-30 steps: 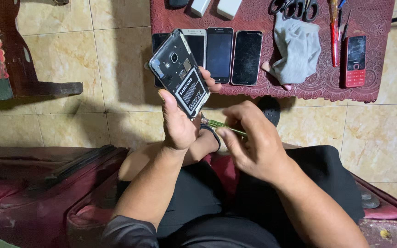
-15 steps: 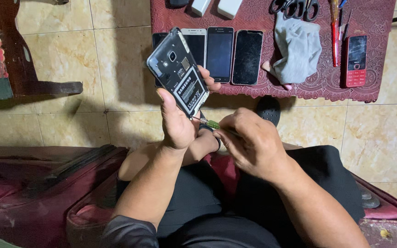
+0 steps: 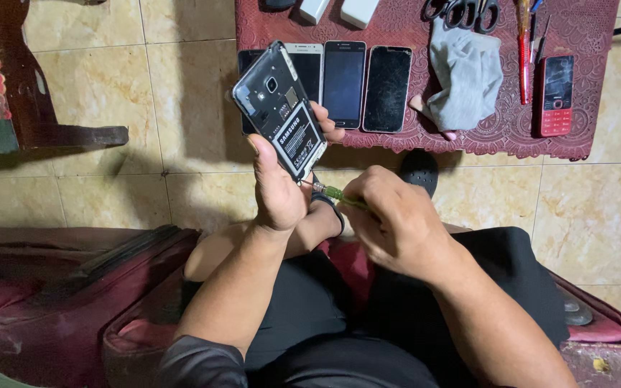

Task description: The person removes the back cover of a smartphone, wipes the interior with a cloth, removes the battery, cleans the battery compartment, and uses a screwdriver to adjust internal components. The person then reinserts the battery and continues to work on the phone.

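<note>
The left hand (image 3: 278, 190) is closed around the lower end of a dark smartphone with its back cover off (image 3: 279, 109), thumb along one edge and fingertips wrapped round the other, so that the exposed battery and camera lens face the viewer. The phone is held tilted above the tiled floor (image 3: 109, 108), just in front of the worktop edge. The right hand (image 3: 400, 226) is curled shut on a thin green-handled screwdriver (image 3: 335, 194), whose metal tip touches the phone's bottom corner. On the worktop's dark red patterned cloth (image 3: 511, 133) lie three slim touchscreen phones in a row (image 3: 346, 82), a crumpled grey rag (image 3: 465, 75), a red keypad phone (image 3: 557, 93) and black-handled scissors (image 3: 461, 8).
</note>
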